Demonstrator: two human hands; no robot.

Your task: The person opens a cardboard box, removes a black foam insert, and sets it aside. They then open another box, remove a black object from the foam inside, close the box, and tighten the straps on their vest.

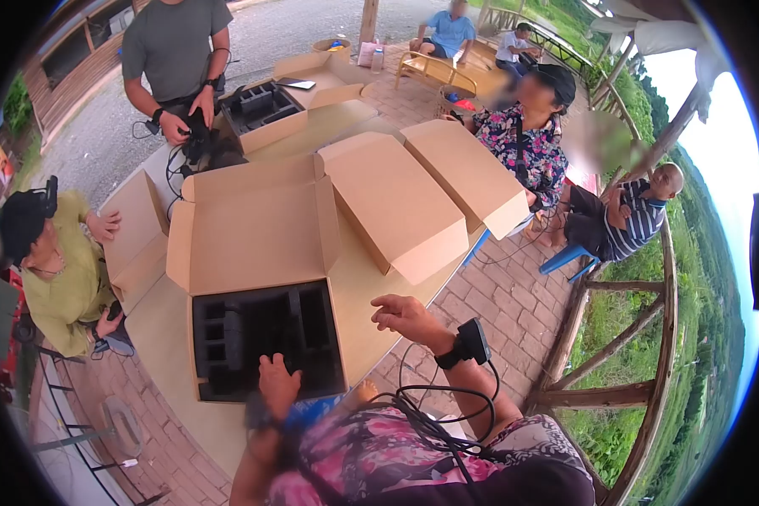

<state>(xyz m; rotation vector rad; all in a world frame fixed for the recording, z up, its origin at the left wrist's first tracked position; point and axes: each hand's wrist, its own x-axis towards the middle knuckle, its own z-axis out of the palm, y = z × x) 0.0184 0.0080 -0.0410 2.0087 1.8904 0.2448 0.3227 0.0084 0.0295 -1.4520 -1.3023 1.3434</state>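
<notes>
Head view: left hand (279, 386) at the black foam insert (238, 325), grip impossible to tell; right hand (413, 324) hovers beside, fingers loosely apart, empty. Best steady the cardboard box (257, 236) (that free hand could help), working gently. The foam sits inside, dark, blocky, pocketed.

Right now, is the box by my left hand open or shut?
Open. Its lid is swung back on the far side, exposing the black foam insert near your left hand.
</notes>
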